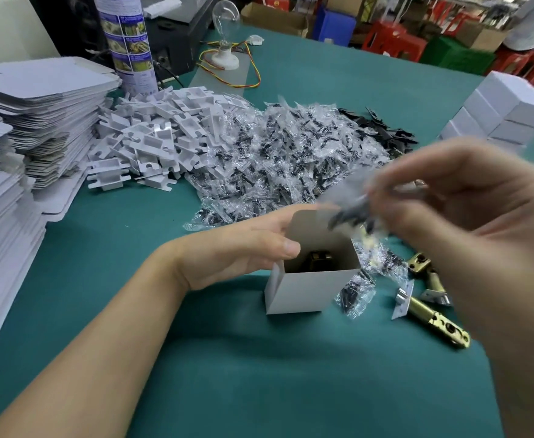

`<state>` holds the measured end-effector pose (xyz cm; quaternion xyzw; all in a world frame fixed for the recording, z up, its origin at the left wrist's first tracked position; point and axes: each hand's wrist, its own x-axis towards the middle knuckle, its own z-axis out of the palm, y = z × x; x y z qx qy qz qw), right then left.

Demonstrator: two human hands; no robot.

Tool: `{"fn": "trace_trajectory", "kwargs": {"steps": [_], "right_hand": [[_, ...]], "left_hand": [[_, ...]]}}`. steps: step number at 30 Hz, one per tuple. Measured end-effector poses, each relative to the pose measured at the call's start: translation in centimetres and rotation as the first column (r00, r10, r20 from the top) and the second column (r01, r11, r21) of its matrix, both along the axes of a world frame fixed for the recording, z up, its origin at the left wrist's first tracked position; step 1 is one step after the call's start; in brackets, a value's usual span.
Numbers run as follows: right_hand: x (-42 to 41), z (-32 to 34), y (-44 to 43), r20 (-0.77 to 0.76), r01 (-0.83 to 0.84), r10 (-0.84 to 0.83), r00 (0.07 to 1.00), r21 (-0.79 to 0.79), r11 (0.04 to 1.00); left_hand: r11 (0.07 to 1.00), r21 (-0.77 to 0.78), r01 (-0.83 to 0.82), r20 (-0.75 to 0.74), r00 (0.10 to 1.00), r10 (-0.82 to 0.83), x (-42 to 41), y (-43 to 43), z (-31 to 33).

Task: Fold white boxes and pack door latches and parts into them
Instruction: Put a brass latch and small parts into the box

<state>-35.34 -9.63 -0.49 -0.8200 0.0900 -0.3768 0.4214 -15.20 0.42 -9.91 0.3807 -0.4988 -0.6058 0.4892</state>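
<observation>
Box [309,286] stands open-top on table [227,358], front-center, 1 latch [317,259] inside. L hand [246,248] grips its left wall. R hand [449,197] pinches blurry screw bag [351,213] just above opening. Best: steady box, drop bag straight in beside latch, clear of back flap.

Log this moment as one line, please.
left hand: holds box | right hand: pinches bag over box | latch: in box

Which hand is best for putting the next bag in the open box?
Probably right. The right hand pinches a blurred bag just above the open box, while the left hand holds the box's rim.
</observation>
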Motion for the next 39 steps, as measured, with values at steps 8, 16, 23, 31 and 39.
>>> {"fn": "trace_trajectory", "kwargs": {"steps": [8,16,23,31,39], "right_hand": [[0.6,-3.2,-2.7,-0.728,-0.09,-0.075,0.682,-0.185,0.979],[0.4,-2.8,2.5,-0.174,0.234,-0.358,0.918,-0.491,0.839],[0.7,-3.3,3.2,-0.216,0.15,-0.362,0.907,-0.637,0.756],[-0.4,-3.7,3.1,-0.201,0.19,-0.414,0.888,-0.659,0.727],[-1.3,-4.5,2.4,-0.222,0.12,-0.332,0.917,-0.64,0.759]], "left_hand": [[1.0,-0.005,-0.012,0.034,0.999,0.012,0.1,0.3,0.1],[0.999,-0.034,0.023,0.017,1.0,-0.022,0.1,0.4,0.1],[0.997,-0.077,0.027,-0.005,1.0,-0.027,-0.3,0.4,0.5],[1.0,-0.008,0.019,-0.032,0.999,-0.019,-0.1,0.6,0.0],[0.997,-0.073,-0.036,0.134,0.99,0.045,-1.7,-0.2,0.2]]}}
